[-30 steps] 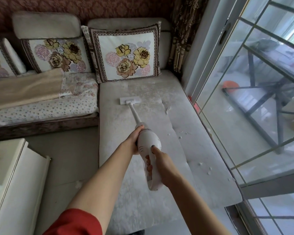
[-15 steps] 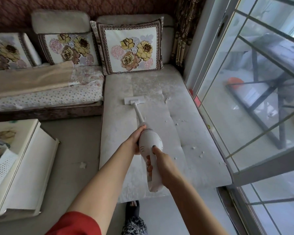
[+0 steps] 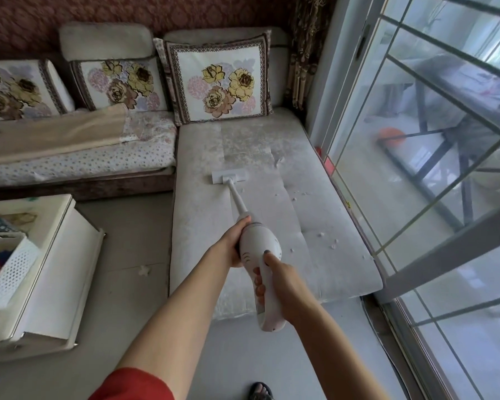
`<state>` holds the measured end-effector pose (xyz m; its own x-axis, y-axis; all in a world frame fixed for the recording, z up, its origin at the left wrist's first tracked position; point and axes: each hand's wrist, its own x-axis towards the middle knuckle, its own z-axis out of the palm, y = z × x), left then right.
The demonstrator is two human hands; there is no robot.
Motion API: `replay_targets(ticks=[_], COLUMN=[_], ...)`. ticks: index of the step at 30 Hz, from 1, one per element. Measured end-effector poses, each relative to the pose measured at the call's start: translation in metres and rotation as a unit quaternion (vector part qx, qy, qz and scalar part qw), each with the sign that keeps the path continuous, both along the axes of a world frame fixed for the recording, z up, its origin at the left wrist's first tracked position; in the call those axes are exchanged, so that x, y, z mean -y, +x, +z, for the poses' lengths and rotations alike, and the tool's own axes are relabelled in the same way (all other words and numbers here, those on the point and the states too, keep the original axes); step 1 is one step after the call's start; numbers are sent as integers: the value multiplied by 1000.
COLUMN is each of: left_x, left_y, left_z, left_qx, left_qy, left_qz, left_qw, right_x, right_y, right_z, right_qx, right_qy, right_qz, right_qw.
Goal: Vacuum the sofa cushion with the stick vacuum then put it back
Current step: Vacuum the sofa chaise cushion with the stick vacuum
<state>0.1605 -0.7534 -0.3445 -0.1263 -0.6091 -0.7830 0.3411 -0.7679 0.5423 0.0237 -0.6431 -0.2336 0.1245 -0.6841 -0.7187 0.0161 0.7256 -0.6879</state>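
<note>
Stick vacuum point(image 3: 259, 249) gripped by 2 hands (left hand point(image 3: 233, 243), right hand point(image 3: 277, 280)), nozzle on sofa cushion point(image 3: 324, 220)

Red sleeve point(image 3: 133, 383) on left arm — right forearm bare; dark-painted thumbnail point(image 3: 267, 251); sandalled foot point(image 3: 261, 391).

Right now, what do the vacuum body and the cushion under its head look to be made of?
Vacuum: looks like smooth white plastic with a slight sheen, judging by its hard moulded curves; both hands hold it, left hand and right hand. Cushion: pale woven or plush fabric, matte, with a faint mottled pattern and stitched seams; the exact fibre cannot be told.
</note>
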Motion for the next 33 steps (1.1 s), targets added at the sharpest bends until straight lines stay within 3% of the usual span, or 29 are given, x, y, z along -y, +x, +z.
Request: replay_targets(ticks=[33], left_x=[-278], left_y=[-79], left_z=[-2], left_qx=[-17], left_qy=[17], left_qz=[-11], left_qw=[1000], right_x=[-281], right_y=[-74], right_z=[-13], right_qx=[28], right_qy=[18], right_qz=[-23], right_qw=[999])
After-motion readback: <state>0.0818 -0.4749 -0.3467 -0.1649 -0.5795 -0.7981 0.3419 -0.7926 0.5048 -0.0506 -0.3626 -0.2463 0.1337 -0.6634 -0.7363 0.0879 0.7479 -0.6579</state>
